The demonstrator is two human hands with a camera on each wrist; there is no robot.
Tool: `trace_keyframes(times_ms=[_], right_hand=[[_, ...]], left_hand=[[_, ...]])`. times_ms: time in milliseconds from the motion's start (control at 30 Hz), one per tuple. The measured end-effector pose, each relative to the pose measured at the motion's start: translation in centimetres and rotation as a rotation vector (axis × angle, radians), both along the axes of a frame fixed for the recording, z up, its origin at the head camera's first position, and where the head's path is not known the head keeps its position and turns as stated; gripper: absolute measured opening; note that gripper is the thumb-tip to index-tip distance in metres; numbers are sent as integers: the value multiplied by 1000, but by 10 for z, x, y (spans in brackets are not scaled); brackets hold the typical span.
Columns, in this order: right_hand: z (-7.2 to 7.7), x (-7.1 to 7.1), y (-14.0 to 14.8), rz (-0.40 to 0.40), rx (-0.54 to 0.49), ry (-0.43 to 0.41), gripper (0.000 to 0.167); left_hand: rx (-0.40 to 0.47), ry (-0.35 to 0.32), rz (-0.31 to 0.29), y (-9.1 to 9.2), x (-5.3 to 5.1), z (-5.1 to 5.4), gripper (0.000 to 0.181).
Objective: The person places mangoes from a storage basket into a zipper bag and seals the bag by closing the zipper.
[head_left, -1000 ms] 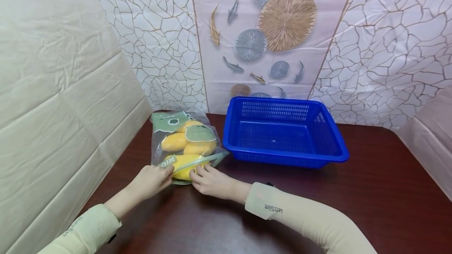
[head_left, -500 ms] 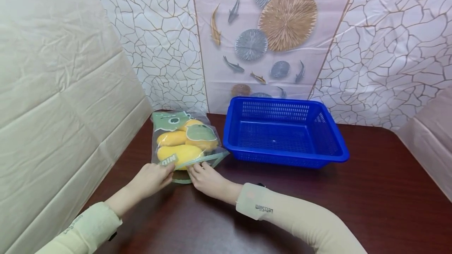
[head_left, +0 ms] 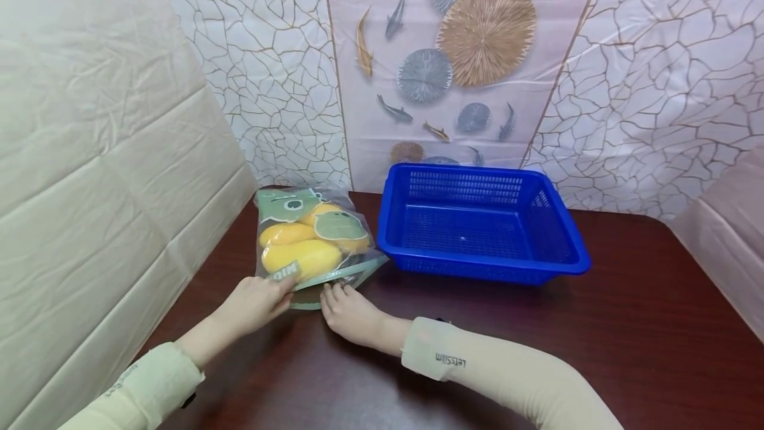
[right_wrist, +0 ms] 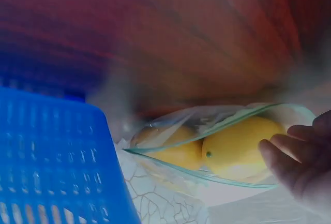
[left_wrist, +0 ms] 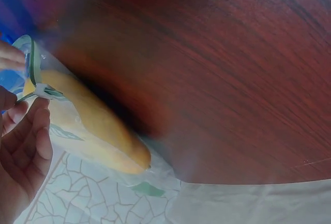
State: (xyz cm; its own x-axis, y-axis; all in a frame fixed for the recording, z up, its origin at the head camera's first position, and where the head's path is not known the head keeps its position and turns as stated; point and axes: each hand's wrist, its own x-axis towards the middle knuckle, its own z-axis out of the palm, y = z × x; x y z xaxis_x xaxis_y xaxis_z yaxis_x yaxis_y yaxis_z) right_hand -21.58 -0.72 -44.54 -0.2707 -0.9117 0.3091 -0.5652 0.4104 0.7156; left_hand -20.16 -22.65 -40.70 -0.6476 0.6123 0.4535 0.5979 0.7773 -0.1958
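Note:
A clear zip bag (head_left: 340,225) with green cartoon prints lies on the table, its mouth toward me. Several yellow mangoes (head_left: 306,256) show inside it. My left hand (head_left: 255,304) pinches the upper edge of the mouth between thumb and fingers, seen closer in the left wrist view, where that hand (left_wrist: 26,154) is at lower left. At the mouth's right part is my right hand (head_left: 353,316). In the right wrist view the mouth gapes, and the right hand's loosely bent fingers (right_wrist: 282,154) are by the nearest mango (right_wrist: 240,149), holding nothing visible.
A blue plastic basket (head_left: 483,269) with slotted walls stands right of the bag, close to its corner. Beneath both is a dark red-brown wooden table (head_left: 650,310). A patterned cloth (head_left: 286,65) hangs behind, and a pale cloth panel (head_left: 119,171) slopes along the left.
The front mango has shifted left and deeper into the bag, away from the mouth. My right hand has drawn back slightly toward me. The left hand keeps its pinch in place.

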Motion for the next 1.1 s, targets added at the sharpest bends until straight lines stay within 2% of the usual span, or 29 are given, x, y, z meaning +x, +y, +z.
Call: trace_keyframes(times_ms=[267, 533, 700, 900, 1100], right_hand=[[7, 1, 18, 188, 34, -105, 15], [6, 1, 27, 235, 36, -180, 12], [5, 0, 29, 249, 24, -186, 11], [7, -2, 32, 305, -26, -212, 9], [5, 0, 30, 375, -112, -217, 9]], left_hand=[[-3, -11, -12, -2, 0, -3, 22], [-24, -78, 0, -4, 2, -6, 28], [-16, -90, -12, -5, 3, -4, 28], [-28, -138, 11, -10, 5, -5, 27], [-89, -191, 18, -19, 8, -4, 35]])
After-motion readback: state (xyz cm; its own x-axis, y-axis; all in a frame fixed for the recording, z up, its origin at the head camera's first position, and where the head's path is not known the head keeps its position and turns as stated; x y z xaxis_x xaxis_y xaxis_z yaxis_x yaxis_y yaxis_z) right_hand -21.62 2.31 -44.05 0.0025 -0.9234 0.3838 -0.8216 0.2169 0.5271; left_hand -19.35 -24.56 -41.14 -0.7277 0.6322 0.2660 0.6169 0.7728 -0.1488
